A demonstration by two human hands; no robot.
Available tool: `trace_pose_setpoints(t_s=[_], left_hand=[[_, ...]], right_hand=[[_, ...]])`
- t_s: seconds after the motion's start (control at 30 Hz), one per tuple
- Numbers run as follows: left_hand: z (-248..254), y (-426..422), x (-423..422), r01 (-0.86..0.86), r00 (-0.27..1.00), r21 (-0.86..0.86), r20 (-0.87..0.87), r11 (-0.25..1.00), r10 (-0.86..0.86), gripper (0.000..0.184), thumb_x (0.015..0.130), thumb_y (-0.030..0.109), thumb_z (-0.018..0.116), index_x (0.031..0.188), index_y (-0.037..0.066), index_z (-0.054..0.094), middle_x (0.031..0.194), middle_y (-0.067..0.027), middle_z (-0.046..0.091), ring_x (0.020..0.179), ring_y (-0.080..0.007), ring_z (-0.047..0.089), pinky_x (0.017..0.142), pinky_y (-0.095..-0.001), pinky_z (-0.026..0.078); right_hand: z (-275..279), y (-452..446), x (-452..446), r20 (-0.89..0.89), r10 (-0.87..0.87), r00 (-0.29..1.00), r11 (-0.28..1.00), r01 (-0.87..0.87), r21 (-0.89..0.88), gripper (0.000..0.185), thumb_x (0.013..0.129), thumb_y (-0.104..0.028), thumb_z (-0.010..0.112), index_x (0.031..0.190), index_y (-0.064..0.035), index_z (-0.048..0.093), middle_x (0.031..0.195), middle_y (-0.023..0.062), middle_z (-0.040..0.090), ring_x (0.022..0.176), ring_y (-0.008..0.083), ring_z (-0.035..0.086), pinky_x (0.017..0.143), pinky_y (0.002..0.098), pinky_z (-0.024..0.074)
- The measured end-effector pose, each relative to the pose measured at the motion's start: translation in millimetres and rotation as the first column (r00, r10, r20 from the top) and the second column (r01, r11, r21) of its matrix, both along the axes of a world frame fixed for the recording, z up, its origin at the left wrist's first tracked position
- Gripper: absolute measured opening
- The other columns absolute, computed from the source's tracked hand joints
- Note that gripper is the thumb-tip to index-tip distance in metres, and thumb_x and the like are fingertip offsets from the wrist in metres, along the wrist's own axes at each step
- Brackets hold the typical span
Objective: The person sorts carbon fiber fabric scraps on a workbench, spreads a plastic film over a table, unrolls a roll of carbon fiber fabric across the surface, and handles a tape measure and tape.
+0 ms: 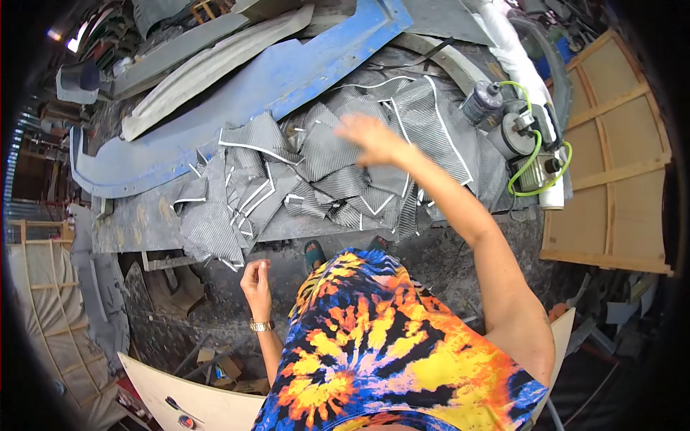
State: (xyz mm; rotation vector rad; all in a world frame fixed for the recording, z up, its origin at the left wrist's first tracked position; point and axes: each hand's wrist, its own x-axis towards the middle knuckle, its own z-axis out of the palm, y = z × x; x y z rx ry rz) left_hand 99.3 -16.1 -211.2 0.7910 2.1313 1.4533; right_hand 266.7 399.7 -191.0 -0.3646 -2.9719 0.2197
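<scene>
A heap of grey striped fabric pieces (338, 154), several edged with white tape, lies crumpled on the workbench. My right hand (370, 140) reaches over the middle of this heap with its fingers apart. The hand is slightly blurred, and I cannot tell whether it touches the cloth. Beside the bench's front edge, just below the heap's left end, my left hand (256, 284) is held with curled fingers. A metal-banded watch (261, 326) sits on that wrist. Anything inside the left fingers is hidden.
A long blue panel (244, 108) and a pale curved strip (215, 72) lie behind the fabric. At right stand a dark bottle (481, 100), a pot-like device with green hose (516, 133), and a white-wrapped roll (512, 43). The workbench (129, 224) has a stained surface.
</scene>
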Motion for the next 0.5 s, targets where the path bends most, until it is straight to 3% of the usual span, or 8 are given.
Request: trace_pose_setpoints(t_s=[0.07,0.13,0.23,0.27,0.33,0.43,0.47,0.5], left_hand=[[-2.1,-5.8,7.4,-0.049,0.998,0.014,0.040,0.999,0.048,0.016,0.093,0.011,0.054,0.088,-0.002,0.061,0.082,-0.0031,0.063,0.074,-0.0075,0.055,0.067,-0.0228,0.044],[0.9,-4.8,11.1,-0.046,0.998,-0.004,0.036,0.999,0.046,0.016,0.093,0.011,0.054,0.088,-0.002,0.061,0.082,-0.0031,0.063,0.075,-0.0077,0.055,0.067,-0.0229,0.044],[3.6,5.3,13.0,-0.028,0.998,0.016,0.063,0.999,0.027,0.015,0.092,0.011,0.055,0.088,-0.002,0.061,0.083,-0.0036,0.062,0.075,-0.0079,0.055,0.066,-0.0230,0.044],[7.0,10.5,12.7,0.007,1.000,0.005,0.019,1.000,-0.007,0.015,0.092,0.011,0.055,0.088,-0.002,0.061,0.083,-0.0039,0.062,0.074,-0.0079,0.054,0.066,-0.0231,0.044],[13.7,22.2,11.7,0.060,0.998,-0.008,-0.020,0.998,-0.060,0.014,0.091,0.010,0.055,0.088,-0.003,0.061,0.082,-0.0046,0.061,0.071,-0.0083,0.053,0.065,-0.0233,0.043],[16.5,38.5,9.2,0.113,0.992,0.002,-0.059,0.994,-0.113,0.014,0.091,0.010,0.055,0.089,-0.003,0.061,0.082,-0.0040,0.062,0.071,-0.0085,0.053,0.064,-0.0234,0.043],[17.1,42.9,8.0,0.130,0.990,-0.011,-0.060,0.991,-0.130,0.015,0.090,0.010,0.056,0.089,-0.003,0.061,0.081,-0.0048,0.062,0.071,-0.0095,0.054,0.064,-0.0243,0.043],[15.5,46.8,7.2,0.132,0.990,-0.009,-0.055,0.991,-0.133,0.015,0.090,0.010,0.056,0.089,-0.003,0.061,0.081,-0.0048,0.062,0.071,-0.0095,0.054,0.064,-0.0243,0.043]], right_hand=[[-16.2,-46.3,-14.0,0.264,0.051,0.963,0.992,-0.018,-0.123,0.115,0.057,-0.046,0.081,0.147,-0.0245,0.014,0.152,0.0184,0.012,0.138,0.0406,0.014,0.110,0.0590,0.0126],[-23.9,-66.9,-23.7,0.319,0.054,0.946,0.993,-0.018,-0.115,0.122,0.052,-0.053,0.081,0.148,-0.0252,0.011,0.152,0.0180,0.009,0.140,0.0392,0.010,0.108,0.0628,0.0077],[-54.6,-49.1,-32.8,0.141,-0.028,0.990,0.996,0.016,0.090,0.087,0.069,-0.028,0.071,0.144,-0.0211,0.027,0.148,0.0137,0.026,0.134,0.0378,0.027,0.106,0.0617,0.0214],[-74.7,-30.1,-35.8,0.042,-0.075,0.996,0.996,0.073,0.052,0.067,0.073,-0.016,0.062,0.137,-0.0177,0.039,0.143,0.0109,0.037,0.129,0.0344,0.036,0.103,0.0585,0.0290],[-79.7,2.6,-28.9,0.147,-0.180,0.973,0.978,0.193,-0.078,0.056,0.079,-0.017,0.059,0.133,-0.0159,0.044,0.141,0.0094,0.040,0.127,0.0317,0.039,0.102,0.0564,0.0314],[-43.9,-2.4,-3.1,0.086,-0.206,0.975,0.960,0.219,-0.177,0.078,0.074,-0.049,0.066,0.138,-0.0172,0.037,0.147,0.0160,0.028,0.133,0.0408,0.028,0.104,0.0602,0.0246],[-34.0,-13.0,1.7,0.128,-0.137,0.982,0.971,0.159,-0.178,0.099,0.064,-0.060,0.070,0.143,-0.0198,0.027,0.149,0.0195,0.021,0.135,0.0443,0.022,0.106,0.0627,0.0181],[-26.9,-32.0,6.5,0.150,-0.082,0.985,0.986,0.102,-0.130,0.104,0.062,-0.060,0.072,0.145,-0.0209,0.023,0.149,0.0197,0.019,0.135,0.0441,0.020,0.106,0.0632,0.0166]])
